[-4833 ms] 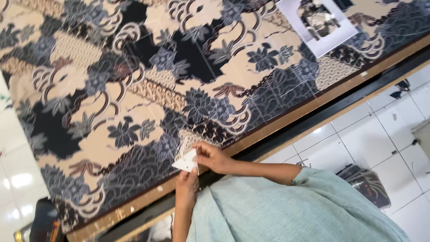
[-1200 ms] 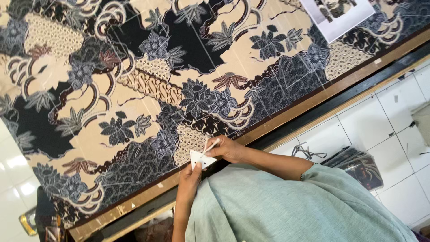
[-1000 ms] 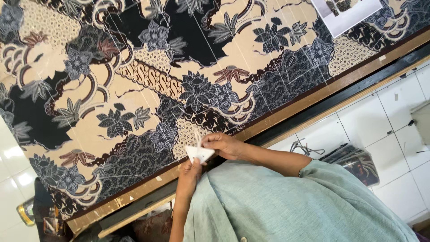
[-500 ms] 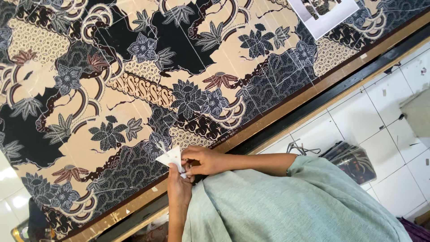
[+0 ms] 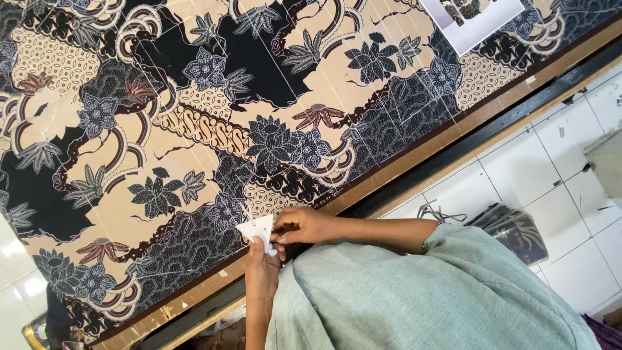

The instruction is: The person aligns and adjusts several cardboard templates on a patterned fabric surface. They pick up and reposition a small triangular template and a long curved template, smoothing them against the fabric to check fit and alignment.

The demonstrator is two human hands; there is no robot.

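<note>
Across the worktop (image 5: 492, 123) a large patterned cloth (image 5: 214, 129) in black, tan and grey florals is spread flat, with a white printed sheet (image 5: 473, 29) lying on its far corner. Near the cloth's front edge, a small white triangular piece (image 5: 257, 229) is pinched between both hands: the left hand (image 5: 262, 269) is closed on it from below, the right hand (image 5: 304, 225) from the side, fingertips pressed together on its edge. By judgement, the piece is best kept flat against the cloth and steadied with light pressure, so that it does not shift on the pattern.
</note>
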